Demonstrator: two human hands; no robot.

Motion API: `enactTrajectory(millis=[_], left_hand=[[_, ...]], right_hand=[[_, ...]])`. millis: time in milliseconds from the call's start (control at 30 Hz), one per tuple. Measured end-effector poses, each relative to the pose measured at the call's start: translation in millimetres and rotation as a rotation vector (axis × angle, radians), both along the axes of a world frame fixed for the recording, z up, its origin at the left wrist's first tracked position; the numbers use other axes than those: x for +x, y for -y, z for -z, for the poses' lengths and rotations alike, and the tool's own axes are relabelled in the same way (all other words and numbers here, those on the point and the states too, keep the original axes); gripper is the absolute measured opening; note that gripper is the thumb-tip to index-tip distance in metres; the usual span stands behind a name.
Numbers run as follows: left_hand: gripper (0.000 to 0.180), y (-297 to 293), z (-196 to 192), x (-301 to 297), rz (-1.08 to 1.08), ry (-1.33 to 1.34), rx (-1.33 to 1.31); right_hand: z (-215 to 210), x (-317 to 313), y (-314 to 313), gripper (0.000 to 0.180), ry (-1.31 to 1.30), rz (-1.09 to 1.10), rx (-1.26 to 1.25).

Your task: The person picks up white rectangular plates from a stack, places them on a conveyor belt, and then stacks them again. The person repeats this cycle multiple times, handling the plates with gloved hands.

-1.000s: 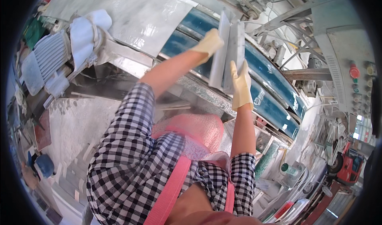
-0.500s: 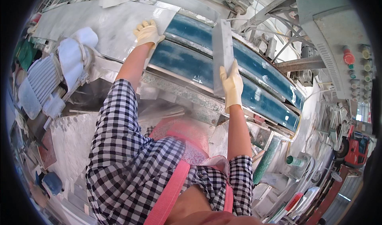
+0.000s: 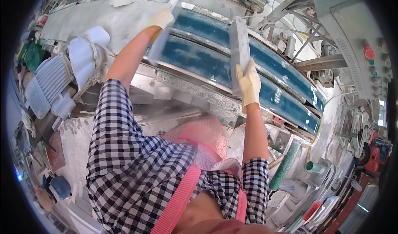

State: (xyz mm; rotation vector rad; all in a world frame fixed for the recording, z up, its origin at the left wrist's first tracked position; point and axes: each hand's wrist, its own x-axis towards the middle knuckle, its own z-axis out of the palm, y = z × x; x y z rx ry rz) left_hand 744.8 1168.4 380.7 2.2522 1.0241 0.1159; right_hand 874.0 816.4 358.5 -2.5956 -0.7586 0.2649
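Observation:
My left hand (image 3: 163,19), in a cream rubber glove, is closed on a thin, pale grey slab (image 3: 165,37) tipped up on its long edge. The slab is blurred by motion, and part of my fingers is hidden behind it. Farther right, my gloved right hand (image 3: 250,87) grips the near end of a long pale grey block (image 3: 239,41), stone-like in look. Its thumb lies on the near left side and its fingers along the right side. This block stands across two dusty dark blue belts (image 3: 190,58) that run side by side away to the right.
A dusty white flat surface (image 3: 95,20) adjoins the belts on the left. A grey control box (image 3: 348,35) with a red button (image 3: 368,51) rises at the right. Crumpled pale sheeting (image 3: 89,51) and a ribbed grey piece (image 3: 52,78) sit at the left. A green pipe (image 3: 286,165) leans at lower right.
My left hand lay spread on the pale surface beside the belts; now it holds the thin slab raised on edge. My right hand remains on its block. The whole view has shifted slightly.

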Motion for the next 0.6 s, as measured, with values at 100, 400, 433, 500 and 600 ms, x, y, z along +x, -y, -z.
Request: enactTrajectory(millis=[100, 400, 433, 500, 600], left_hand=[[0.035, 22, 3, 0, 0.151, 0.251, -0.160], [0.035, 186, 64, 85, 0.080, 0.488, -0.679], [0.035, 187, 58, 82, 0.172, 0.520, -0.841], [0.036, 175, 40, 80, 0.381, 0.457, -0.949], [0.044, 141, 19, 99, 0.515, 0.293, 0.160]], right_hand=[[1, 2, 3, 0.079, -0.009, 0.003, 0.047], [-15, 1, 5, 0.099, -0.078, 0.006, 0.016], [-20, 0, 6, 0.105, -0.120, 0.003, -0.002], [-31, -4, 4, 0.106, -0.161, 0.015, -0.077], [-40, -9, 1, 0.108, -0.161, 0.064, -0.172]])
